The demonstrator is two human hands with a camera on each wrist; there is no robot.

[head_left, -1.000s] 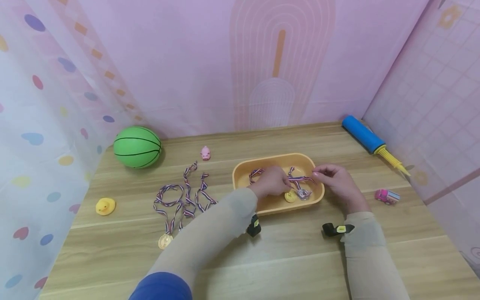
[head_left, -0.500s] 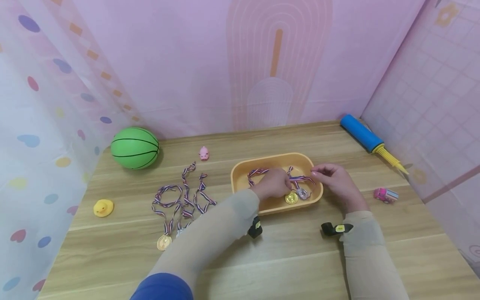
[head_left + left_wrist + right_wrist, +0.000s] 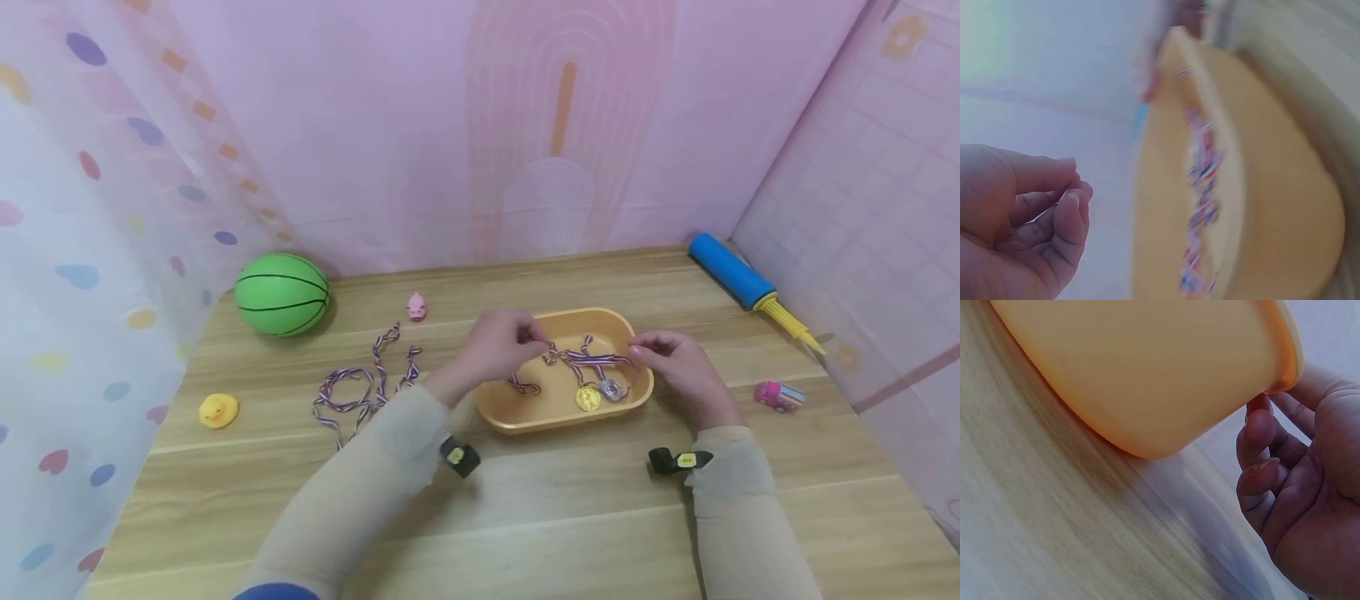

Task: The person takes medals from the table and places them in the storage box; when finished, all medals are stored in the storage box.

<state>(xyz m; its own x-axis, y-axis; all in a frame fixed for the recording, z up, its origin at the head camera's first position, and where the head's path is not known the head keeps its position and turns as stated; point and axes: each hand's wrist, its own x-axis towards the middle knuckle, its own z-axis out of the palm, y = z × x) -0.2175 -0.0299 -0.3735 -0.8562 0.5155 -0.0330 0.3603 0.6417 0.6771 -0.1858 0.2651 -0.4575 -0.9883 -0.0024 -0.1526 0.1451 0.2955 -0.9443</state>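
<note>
My right hand (image 3: 678,367) pinches the right end of the yellow-orange plastic basin (image 3: 540,425) at its rim, thumb on the rim and fingers below, as the right wrist view shows. My left hand (image 3: 498,346) is above the basin's left end, its fingers loosely curled with the fingertips close to the thumb (image 3: 1041,174) and nothing between them. Inside the basin lie a gold medal (image 3: 588,397) and a silver medal (image 3: 612,390) with striped red, white and blue ribbons (image 3: 596,360). More striped ribbons (image 3: 348,406) lie on the table to the left, partly hidden by my left arm.
Around the wooden table (image 3: 570,517) are a green ball (image 3: 282,294), a pink pig toy (image 3: 416,307), a yellow rubber duck (image 3: 218,411), a blue and yellow hand pump (image 3: 738,275) and a pink toy truck (image 3: 780,396). Patterned curtains (image 3: 405,142) hang behind.
My left hand has let go among the medals, risen and moved left to the basin's left end. A ribbon in the basin lies differently. My right hand still holds the rim.
</note>
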